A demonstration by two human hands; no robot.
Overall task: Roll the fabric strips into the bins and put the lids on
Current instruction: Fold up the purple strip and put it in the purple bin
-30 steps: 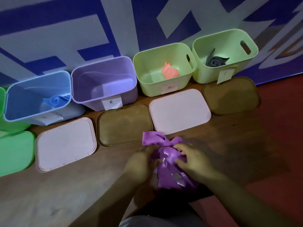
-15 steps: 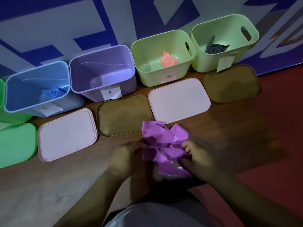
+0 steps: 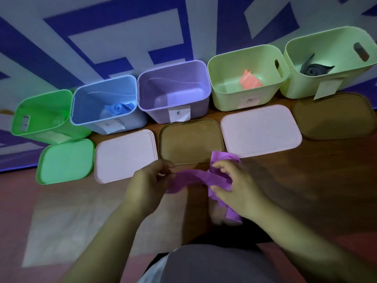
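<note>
Nothing legible anywhere. Small dark handwritten marks on the white paper labels [image 3: 179, 115] of the purple bin [image 3: 155, 111], blue bin [image 3: 135, 123] and nearer pale green bin [image 3: 228, 101] (all too blurred to read).

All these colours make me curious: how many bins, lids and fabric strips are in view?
Bins: 5 (green bin, blue bin, purple bin, two pale green bins)
Lids: 5 (green lid, two pink lids, two brown lids)
Fabric strips: 4 (blue strip, orange strip, grey strip, purple strip)
Total: 14
</note>
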